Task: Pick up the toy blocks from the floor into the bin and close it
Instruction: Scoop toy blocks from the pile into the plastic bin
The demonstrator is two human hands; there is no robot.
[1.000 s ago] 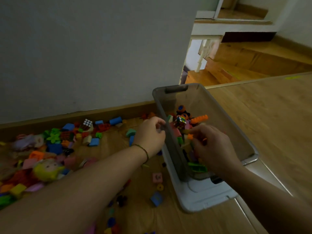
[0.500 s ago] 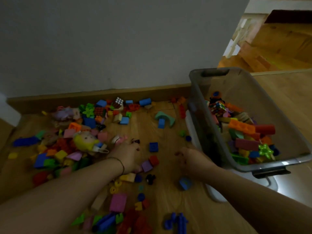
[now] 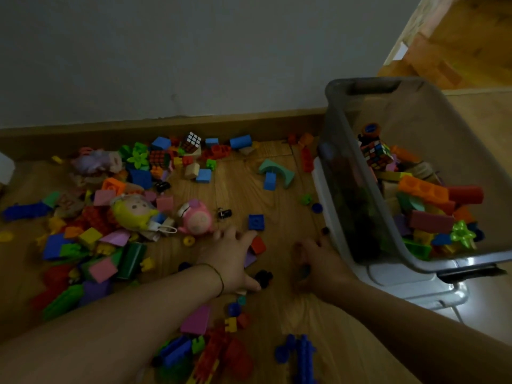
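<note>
Left hand (image 3: pixel 232 256) spread flat on blocks (image 3: pixel 258 245); right hand (image 3: pixel 318 261) curled beside the bin (image 3: pixel 346 173) wall, grip unclear; bare floor (image 3: pixel 279 261) between the 2.

Wood floor (image 3: pixel 279 198) by the wall, toy blocks (image 3: pixel 91 236) strewn over most of it, thickest at left & thinner twd the right. In the mix: yellow plush (image 3: pixel 133 209) w/ pink plush (image 3: pixel 195 217) near it, puzzle cube (image 3: pixel 191 141) by the skirting, teal arch (image 3: pixel 277 169) and a lone blue square block (image 3: pixel 256 222) mid-floor. At right a white lid (image 3: pixel 401 281) lies flat, grey bin (image 3: pixel 340 162) on top.
</note>
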